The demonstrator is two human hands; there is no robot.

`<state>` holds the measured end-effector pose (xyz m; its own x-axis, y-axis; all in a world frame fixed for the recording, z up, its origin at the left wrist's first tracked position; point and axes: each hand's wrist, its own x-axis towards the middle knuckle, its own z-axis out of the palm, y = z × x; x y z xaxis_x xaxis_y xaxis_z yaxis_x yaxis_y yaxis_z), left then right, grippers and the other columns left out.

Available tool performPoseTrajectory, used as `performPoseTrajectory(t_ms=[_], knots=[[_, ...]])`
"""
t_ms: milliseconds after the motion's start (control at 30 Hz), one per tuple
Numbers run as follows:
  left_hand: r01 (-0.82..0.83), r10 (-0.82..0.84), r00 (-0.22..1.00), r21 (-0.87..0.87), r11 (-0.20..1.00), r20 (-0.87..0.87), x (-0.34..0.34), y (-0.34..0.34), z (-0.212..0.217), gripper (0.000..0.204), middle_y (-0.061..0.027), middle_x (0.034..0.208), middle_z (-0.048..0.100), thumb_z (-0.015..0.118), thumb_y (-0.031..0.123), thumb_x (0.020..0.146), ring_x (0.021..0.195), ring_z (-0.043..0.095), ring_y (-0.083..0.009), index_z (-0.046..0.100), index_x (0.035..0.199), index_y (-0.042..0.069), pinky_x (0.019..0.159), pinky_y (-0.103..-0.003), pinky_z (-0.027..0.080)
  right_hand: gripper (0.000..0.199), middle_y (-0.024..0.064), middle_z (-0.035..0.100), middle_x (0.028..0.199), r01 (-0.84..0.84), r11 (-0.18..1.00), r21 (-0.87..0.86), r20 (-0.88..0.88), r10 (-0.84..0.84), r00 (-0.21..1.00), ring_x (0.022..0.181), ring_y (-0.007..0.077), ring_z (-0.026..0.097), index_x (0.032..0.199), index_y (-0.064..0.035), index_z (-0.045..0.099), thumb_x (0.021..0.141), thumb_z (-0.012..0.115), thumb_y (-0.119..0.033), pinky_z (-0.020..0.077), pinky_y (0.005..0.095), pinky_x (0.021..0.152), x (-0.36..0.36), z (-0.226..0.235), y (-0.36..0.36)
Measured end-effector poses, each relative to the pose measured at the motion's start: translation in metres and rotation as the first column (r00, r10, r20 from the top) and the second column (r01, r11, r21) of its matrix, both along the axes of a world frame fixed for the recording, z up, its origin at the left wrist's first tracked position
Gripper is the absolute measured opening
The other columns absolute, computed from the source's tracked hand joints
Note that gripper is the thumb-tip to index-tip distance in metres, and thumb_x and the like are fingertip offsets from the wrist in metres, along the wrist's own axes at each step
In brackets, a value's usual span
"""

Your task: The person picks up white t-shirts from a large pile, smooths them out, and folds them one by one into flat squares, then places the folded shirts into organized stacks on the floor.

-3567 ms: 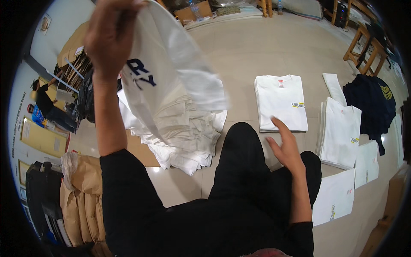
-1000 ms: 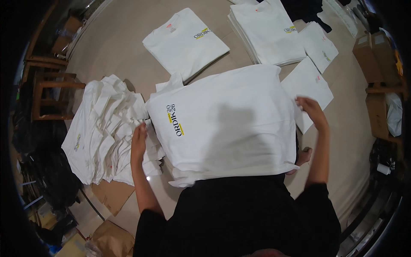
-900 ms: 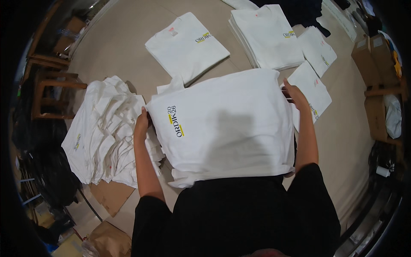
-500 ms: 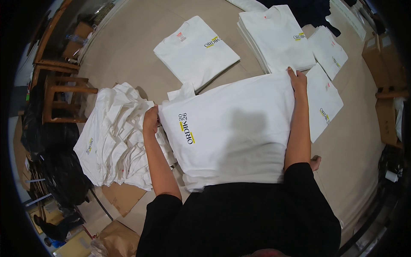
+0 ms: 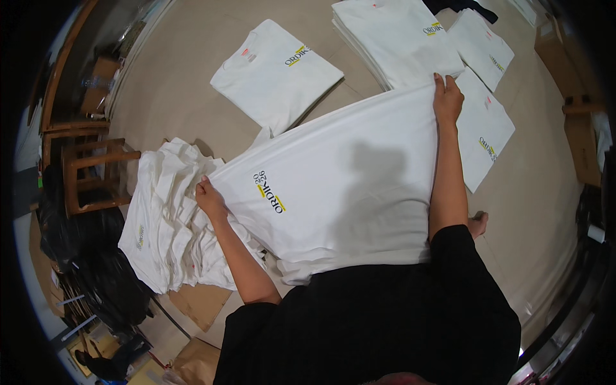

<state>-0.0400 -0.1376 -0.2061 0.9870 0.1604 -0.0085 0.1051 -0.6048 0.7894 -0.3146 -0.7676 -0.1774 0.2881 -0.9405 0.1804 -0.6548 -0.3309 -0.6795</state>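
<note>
A white T-shirt (image 5: pixel 340 179) with a small black and yellow print is stretched taut between my two hands, its near part bunched against my black top. My left hand (image 5: pixel 210 196) pinches its left edge, beside a loose heap of white T-shirts (image 5: pixel 170 218). My right hand (image 5: pixel 448 99) grips the far right corner, close to the front of a stack of folded white T-shirts (image 5: pixel 398 45). Beyond the held shirt, a single folded T-shirt (image 5: pixel 269 77) lies flat on the floor. Another folded T-shirt (image 5: pixel 478 135) rests to the right of my right forearm.
A smaller folded pile (image 5: pixel 481 48) lies at the far right. On the left stand a wooden stool (image 5: pixel 102 179) and black plastic bags (image 5: pixel 109 282). Flat cardboard (image 5: pixel 199 305) pokes out below the heap. Cardboard boxes (image 5: pixel 581 141) line the right side. A bare foot (image 5: pixel 478 224) shows by my right elbow.
My left hand has moved left and slightly toward me, drawing the shirt wider and tighter. My right hand keeps its corner. The view has shifted a little.
</note>
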Motion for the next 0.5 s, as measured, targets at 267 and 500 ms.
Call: performPoseTrajectory(t_ms=[267, 500], knots=[[0.514, -0.687, 0.676, 0.499, 0.698, 0.265, 0.019, -0.148, 0.033, 0.033, -0.0202, 0.116, 0.072, 0.061, 0.028, 0.104, 0.116, 0.063, -0.04, 0.071, 0.121, 0.002, 0.1, -0.044, 0.048, 0.05, 0.0215, 0.063, 0.072, -0.131, 0.989, 0.062, 0.042, 0.128, 0.991, 0.064, 0.0347, 0.055, 0.093, 0.0016, 0.066, 0.1, 0.068, -0.048, 0.0472, 0.0448, 0.066, 0.014, 0.023, -0.001], [0.847, -0.84, 0.129, -0.383, 0.37, -0.527, 0.019, -0.247, 0.058, 0.028, 0.0063, 0.093, 0.068, 0.06, 0.034, 0.109, 0.089, 0.056, -0.0047, 0.073, 0.107, 0.009, 0.088, -0.026, 0.048, 0.054, 0.0124, 0.052, 0.061, -0.132, 0.989, 0.061, 0.239, 0.114, 0.964, 0.06, 0.0217, 0.044, 0.083, 0.0017, 0.061, 0.098, 0.07, -0.05, 0.0422, 0.0408, 0.062, 0.005, 0.032, -0.013]])
